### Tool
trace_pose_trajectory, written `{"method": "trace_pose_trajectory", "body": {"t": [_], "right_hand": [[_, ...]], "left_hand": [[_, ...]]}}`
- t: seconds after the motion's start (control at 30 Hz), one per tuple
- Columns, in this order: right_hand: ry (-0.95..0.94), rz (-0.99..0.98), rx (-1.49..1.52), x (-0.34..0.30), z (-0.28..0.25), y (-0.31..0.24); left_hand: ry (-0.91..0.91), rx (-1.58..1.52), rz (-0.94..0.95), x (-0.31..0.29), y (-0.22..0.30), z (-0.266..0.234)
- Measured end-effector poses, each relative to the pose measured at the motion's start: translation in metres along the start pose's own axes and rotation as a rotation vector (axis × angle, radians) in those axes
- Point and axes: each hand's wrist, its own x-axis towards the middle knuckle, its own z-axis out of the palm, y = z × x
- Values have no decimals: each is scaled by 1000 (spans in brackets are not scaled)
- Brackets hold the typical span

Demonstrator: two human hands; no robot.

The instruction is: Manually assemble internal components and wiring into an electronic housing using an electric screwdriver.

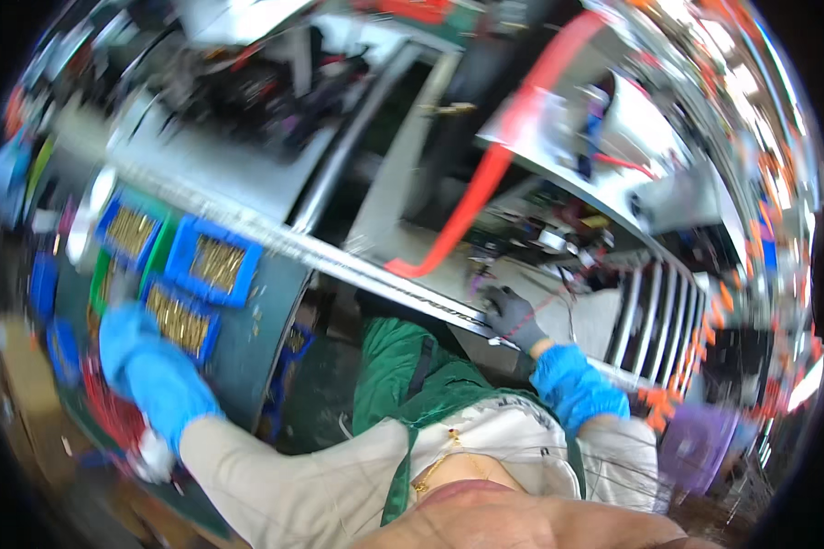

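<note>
Left hand [122, 289] among the bins [180, 251], right hand [513, 317] by the rail [357, 269]: I cannot tell whether either grips anything. Brass pins [218, 265] fill blue bins, grouped, I judge, for easy left-hand reach.

Here on my left, a dark green desk [256, 331]; cutting slantwise across in front of me, a long pale metal rail [375, 276]. Over right, silver bars [651, 306] line up, orange coils [659, 400] just outside them, a purple crate [700, 444] lower down. Top right, white lights [744, 78] glare, smeared by blur!
</note>
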Motion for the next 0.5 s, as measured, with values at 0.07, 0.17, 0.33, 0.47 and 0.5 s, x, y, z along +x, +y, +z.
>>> {"method": "trace_pose_trajectory", "body": {"t": [0.07,0.17,0.33,0.47,0.5], "right_hand": [[-148,153,-74,-1,-9,-9],[-77,88,-52,-15,1,4],[9,185,71,-47,-34,-42],[-47,88,71,-83,-30,-39],[-65,105,34,-94,-26,-35]], "left_hand": [[27,-25,44,7,14,-5],[61,-67,28,-3,30,-16],[40,281,209,55,7,2],[39,802,525,89,-41,-21],[85,736,508,96,-7,-7]]}}
